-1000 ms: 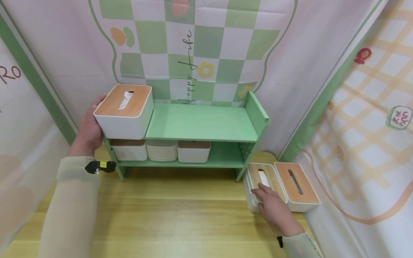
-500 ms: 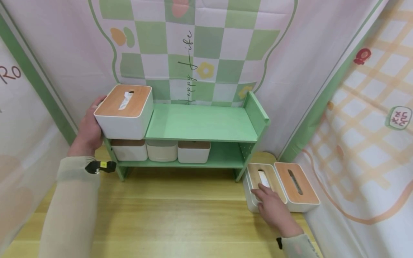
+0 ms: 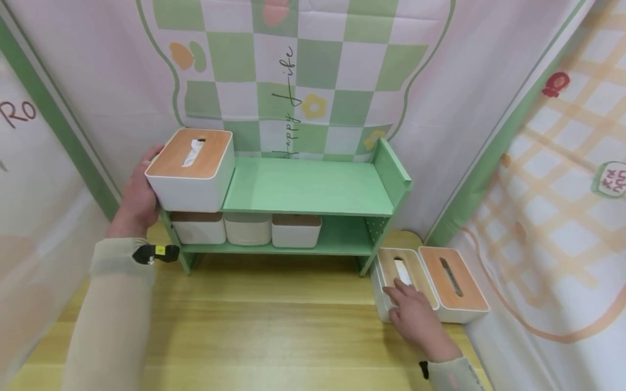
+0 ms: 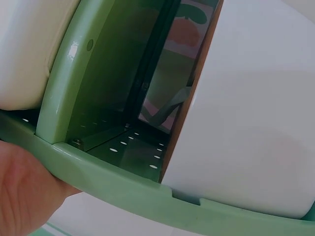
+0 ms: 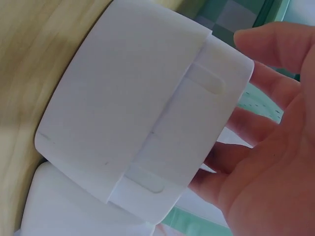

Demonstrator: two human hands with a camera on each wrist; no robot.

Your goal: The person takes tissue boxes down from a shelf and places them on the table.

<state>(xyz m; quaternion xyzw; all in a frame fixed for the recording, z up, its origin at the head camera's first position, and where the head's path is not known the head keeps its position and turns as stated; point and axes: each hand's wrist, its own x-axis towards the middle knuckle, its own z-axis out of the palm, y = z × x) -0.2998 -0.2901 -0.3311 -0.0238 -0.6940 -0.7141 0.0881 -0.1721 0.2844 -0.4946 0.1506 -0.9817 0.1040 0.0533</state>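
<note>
Well, hardly a shift this past second, suggesting a pause. Grainy bench (image 3: 274,320), smooth green shelf (image 3: 308,187) atop; rounded white wood-lidded box (image 3: 191,193) at ten o'clock; pale-lidded box (image 3: 391,270) at four. Left hand (image 3: 139,190) at nine, by the shelf's side, grip hidden; right hand (image 3: 415,317) over pale lid, fingers loosely spread, gripping nothing.

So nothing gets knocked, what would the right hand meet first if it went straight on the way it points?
The right hand would likely first meet the pale wooden lid of the tissue box beneath it, though whether they already touch is unclear. Beyond that, apparently, the green shelf.
</note>
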